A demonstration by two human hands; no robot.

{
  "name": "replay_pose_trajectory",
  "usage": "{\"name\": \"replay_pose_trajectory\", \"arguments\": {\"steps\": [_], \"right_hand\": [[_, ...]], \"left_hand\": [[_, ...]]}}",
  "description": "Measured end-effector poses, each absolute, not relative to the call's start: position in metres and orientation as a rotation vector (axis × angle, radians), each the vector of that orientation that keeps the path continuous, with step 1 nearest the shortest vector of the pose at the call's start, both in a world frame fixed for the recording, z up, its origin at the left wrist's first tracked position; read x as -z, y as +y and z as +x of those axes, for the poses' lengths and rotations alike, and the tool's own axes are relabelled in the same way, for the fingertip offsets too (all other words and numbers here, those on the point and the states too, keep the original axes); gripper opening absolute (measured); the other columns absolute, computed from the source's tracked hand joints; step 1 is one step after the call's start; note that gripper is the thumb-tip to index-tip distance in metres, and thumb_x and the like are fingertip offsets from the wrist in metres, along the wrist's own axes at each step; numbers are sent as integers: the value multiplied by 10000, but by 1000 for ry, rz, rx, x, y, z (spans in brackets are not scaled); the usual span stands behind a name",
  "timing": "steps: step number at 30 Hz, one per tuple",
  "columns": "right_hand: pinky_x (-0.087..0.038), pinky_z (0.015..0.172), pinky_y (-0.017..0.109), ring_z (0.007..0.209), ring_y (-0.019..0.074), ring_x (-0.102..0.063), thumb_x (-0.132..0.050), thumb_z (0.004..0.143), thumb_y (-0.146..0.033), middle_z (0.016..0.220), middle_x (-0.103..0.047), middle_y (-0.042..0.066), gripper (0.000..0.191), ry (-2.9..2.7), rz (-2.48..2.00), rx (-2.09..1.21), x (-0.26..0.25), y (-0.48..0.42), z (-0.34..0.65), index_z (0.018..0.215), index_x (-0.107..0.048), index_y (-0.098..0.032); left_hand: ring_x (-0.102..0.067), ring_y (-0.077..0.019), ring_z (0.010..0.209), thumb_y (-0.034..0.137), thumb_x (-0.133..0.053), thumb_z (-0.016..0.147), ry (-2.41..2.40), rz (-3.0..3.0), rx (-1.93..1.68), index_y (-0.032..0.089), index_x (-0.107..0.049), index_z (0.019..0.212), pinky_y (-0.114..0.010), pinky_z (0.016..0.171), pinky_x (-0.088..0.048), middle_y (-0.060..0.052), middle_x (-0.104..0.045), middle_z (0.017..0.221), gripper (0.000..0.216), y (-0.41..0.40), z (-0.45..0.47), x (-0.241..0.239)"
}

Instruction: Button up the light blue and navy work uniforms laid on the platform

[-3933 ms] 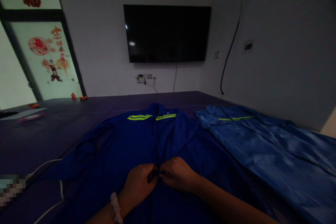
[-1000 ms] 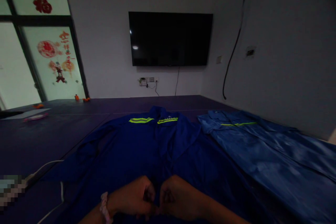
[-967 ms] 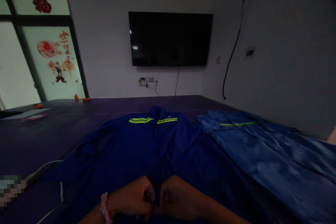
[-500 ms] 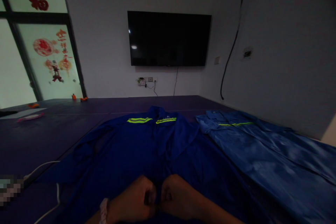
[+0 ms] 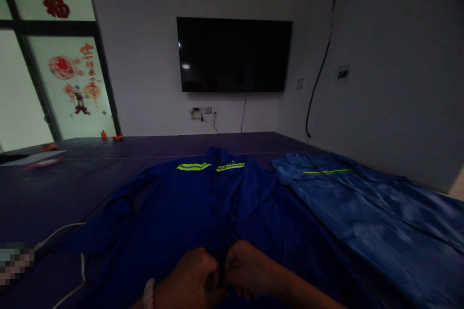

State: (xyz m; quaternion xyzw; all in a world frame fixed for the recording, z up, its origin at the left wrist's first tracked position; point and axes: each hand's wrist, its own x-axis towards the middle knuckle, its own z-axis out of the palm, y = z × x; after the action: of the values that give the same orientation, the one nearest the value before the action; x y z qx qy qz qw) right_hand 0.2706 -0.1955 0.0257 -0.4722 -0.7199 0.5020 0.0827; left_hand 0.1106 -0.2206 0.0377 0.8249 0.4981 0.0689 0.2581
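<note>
A dark blue work jacket [image 5: 188, 207] with neon yellow stripes near its collar lies spread on a dark purple table [image 5: 72, 178]. At the jacket's front opening, near its lower edge, my left hand [image 5: 194, 280] and my right hand [image 5: 248, 270] sit knuckle to knuckle. Both have their fingers curled in and pinch the jacket's front edges together. What is between the fingertips is hidden. A pale band circles my left wrist.
A lighter blue jacket [image 5: 362, 207] lies to the right, along the wall. A white cable [image 5: 61, 231] runs over the table at the left. Papers and a pink object [image 5: 41, 160] lie far left. A black television [image 5: 234, 54] hangs on the far wall.
Since 3.9 s ago both hands have slid nearer to me along the jacket's front opening. In the last second they stayed together, fingers still curled.
</note>
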Motion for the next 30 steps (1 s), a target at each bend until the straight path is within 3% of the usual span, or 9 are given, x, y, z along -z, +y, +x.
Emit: {"name": "replay_pose_trajectory", "arguments": {"steps": [4,9,17,30], "right_hand": [[-296,359,126,373,43,-425,-487,638,-132,491,-503,-58,161,-2175,-1204,-1313,-34,-193,277,751,-602,-138],[-342,477,135,549,72,-513,-661,579,-182,640,-584,-46,489,-2405,-971,-1101,-39,-190,284,1060,-575,-195],[-309,482,150,571,83,-542,-673,642,-323,685,-633,-25,286,-2663,-961,-863,-32,-182,286,897,-657,-196],[-327,505,144,647,92,-579,-665,676,-284,749,-666,-4,210,-2687,-925,-843,-22,-180,283,855,-653,-176]], "left_hand": [[-480,-83,582,339,-615,668,1400,2147,-219,150,-633,646,-183,531,-323,21,-601,645,191,-220,107,-32],[-478,-84,606,339,-669,599,1463,2078,-296,142,-635,679,-181,535,-320,21,-606,682,215,-221,106,-34],[-441,-70,503,282,-643,600,1351,2009,-260,124,-599,516,-186,457,-257,38,-555,519,185,-219,110,-43],[-454,-69,533,286,-643,593,1371,2030,-222,129,-625,576,-178,481,-288,39,-566,574,159,-219,106,-41]]}}
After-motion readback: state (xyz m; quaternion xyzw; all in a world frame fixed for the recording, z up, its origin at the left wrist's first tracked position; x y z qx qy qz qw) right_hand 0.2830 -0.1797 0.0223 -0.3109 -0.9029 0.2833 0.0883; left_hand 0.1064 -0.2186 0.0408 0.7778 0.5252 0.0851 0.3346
